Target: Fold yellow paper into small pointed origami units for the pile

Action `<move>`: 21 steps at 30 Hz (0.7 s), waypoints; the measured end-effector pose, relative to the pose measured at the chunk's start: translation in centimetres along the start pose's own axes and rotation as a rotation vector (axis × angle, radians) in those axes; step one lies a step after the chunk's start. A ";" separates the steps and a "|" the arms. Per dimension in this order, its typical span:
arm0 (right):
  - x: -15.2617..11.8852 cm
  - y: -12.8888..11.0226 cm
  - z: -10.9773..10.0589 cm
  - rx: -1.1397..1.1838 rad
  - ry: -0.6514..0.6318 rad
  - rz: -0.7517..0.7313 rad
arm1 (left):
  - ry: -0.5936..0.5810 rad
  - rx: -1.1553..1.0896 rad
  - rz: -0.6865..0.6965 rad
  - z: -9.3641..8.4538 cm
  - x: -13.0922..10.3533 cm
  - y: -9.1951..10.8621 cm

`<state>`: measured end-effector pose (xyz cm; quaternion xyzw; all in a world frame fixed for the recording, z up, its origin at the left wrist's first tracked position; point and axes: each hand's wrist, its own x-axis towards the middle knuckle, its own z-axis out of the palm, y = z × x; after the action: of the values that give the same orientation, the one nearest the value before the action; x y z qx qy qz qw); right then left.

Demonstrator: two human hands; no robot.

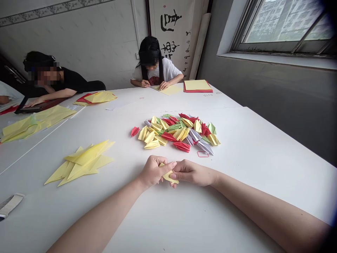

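Observation:
Between my two hands is a small piece of folded yellow paper [167, 175], its lower end showing several layers. My left hand [154, 171] is closed on its left side, with the thumb lying across the top. From the right, my right hand [190, 172] pinches the same paper, thumb over it and fingers beneath. Parts of the fingers are hidden under the paper. Just beyond my hands lies a heap of folded paper pieces [181, 133] in yellow, red, green and pale purple.
Flat-folded yellow sheets [81, 163] lie at the left, with more yellow paper [39, 121] behind. A stack of yellow and red paper [198, 86] rests at the far edge. One person [158, 70] works opposite, another [60, 80] at the far left. A strap [12, 205] lies near left.

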<state>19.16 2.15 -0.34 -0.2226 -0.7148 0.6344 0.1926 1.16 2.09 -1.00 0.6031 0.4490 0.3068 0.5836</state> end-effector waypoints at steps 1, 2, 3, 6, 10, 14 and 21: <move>0.0 0.0 -0.1 0.006 -0.009 -0.003 | 0.000 0.000 -0.008 -0.1 0.0 0.1; 0.0 0.0 -0.1 0.008 -0.016 -0.004 | -0.002 0.001 -0.014 -0.2 0.1 0.1; 0.0 0.0 -0.2 0.009 -0.023 -0.004 | -0.007 0.001 -0.019 -0.3 0.1 0.2; 0.0 0.0 -0.3 0.006 -0.041 -0.002 | -0.039 -0.004 -0.038 -0.6 0.2 0.2; 0.0 0.0 -0.1 -0.036 -0.031 -0.009 | -0.065 -0.006 -0.048 -0.9 0.2 0.2; 0.1 0.2 0.6 -0.052 0.070 0.016 | -0.050 0.039 0.004 -0.5 0.2 0.1; 0.2 0.5 0.3 0.055 0.061 0.019 | 0.018 0.024 -0.029 -0.2 0.2 0.1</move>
<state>18.84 2.01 -0.84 -0.2430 -0.6889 0.6484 0.2143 1.14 2.36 -0.89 0.6008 0.4665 0.2981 0.5766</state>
